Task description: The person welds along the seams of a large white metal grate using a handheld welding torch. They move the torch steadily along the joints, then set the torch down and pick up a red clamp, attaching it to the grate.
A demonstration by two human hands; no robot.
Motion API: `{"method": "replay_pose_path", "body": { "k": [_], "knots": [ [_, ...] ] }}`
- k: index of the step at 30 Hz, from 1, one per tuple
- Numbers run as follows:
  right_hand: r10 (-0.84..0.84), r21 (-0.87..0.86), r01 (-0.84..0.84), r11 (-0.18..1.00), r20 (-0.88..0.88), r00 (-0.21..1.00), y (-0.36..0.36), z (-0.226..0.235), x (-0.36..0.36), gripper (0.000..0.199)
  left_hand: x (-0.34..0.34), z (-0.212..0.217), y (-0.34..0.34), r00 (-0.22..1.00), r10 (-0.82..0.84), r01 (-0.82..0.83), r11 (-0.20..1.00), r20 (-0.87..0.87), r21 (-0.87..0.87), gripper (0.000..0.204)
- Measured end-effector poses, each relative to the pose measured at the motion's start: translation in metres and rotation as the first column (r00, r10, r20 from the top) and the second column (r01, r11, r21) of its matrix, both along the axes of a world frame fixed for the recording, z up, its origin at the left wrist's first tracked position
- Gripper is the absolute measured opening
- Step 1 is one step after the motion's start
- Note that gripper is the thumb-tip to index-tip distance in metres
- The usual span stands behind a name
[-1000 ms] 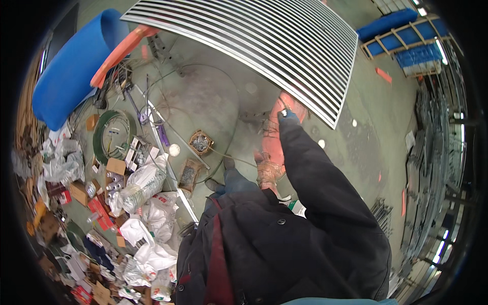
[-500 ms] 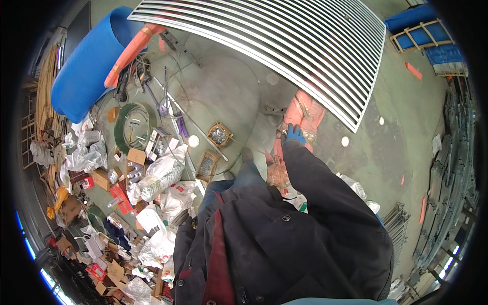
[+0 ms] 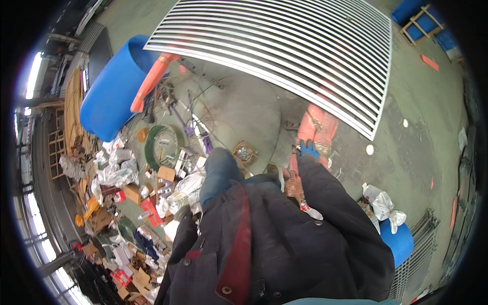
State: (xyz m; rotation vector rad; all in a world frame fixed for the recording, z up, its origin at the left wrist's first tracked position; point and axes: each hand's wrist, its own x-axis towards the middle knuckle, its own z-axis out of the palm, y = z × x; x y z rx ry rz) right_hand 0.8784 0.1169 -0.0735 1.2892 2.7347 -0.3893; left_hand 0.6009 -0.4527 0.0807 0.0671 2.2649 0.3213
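My right hand (image 3: 308, 148), in a blue glove, lies against the near end of an orange-wrapped support (image 3: 316, 125), its fingers spread and pointing away from me. A large white slatted metal panel (image 3: 284, 46) rests over this support and over a second orange-wrapped support (image 3: 151, 84) at the left. Below my right hand, another orange-wrapped piece (image 3: 293, 184) stands close to my body. My left hand (image 3: 183, 212) hangs low beside my left thigh, a small dark grey shape at the sleeve's end; its fingers cannot be made out.
A blue barrel (image 3: 113, 94) lies at the left. Below it spread a green coil (image 3: 163, 147), cardboard boxes (image 3: 101, 219) and plastic bags (image 3: 119, 170). A wooden box of small metal parts (image 3: 245, 152) sits by my knee. Another blue barrel (image 3: 398, 243) and metal grating (image 3: 414, 259) are at right.
My left leg has lifted or stepped forward, its knee now showing in front of me. The view has shifted, and my right hand remains at the orange-wrapped support.
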Motion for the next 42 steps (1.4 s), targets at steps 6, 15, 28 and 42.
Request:
{"method": "replay_pose_path", "body": {
  "k": [6, 15, 28, 42],
  "knots": [
    [0.198, -0.156, -0.205, 0.966, -0.061, 0.978, 0.024, -0.005, -0.016, 0.032, -0.073, -0.014, 0.059, 0.98, -0.19, 0.188, 0.981, 0.052, 0.041, 0.052],
    [-0.255, -0.198, 0.258, 0.946, 0.042, 0.966, 0.003, 0.031, -0.034, 0.046, -0.264, -0.062, 0.238, 0.834, -0.511, 0.505, 0.859, 0.207, 0.083, 0.055],
    [-0.77, -0.622, 0.62, 0.478, 0.044, 0.637, -0.138, 0.25, -0.09, 0.063, -0.187, -0.099, 0.572, 0.249, -0.564, 0.611, 0.722, 0.787, 0.325, 0.06],
    [-0.934, -0.712, 0.614, 0.339, -0.331, 0.132, -0.308, 0.277, 0.078, 0.05, 0.196, 0.023, 0.473, -0.116, -0.227, 0.66, 0.71, 0.967, 0.246, 0.064]
  ]
}}
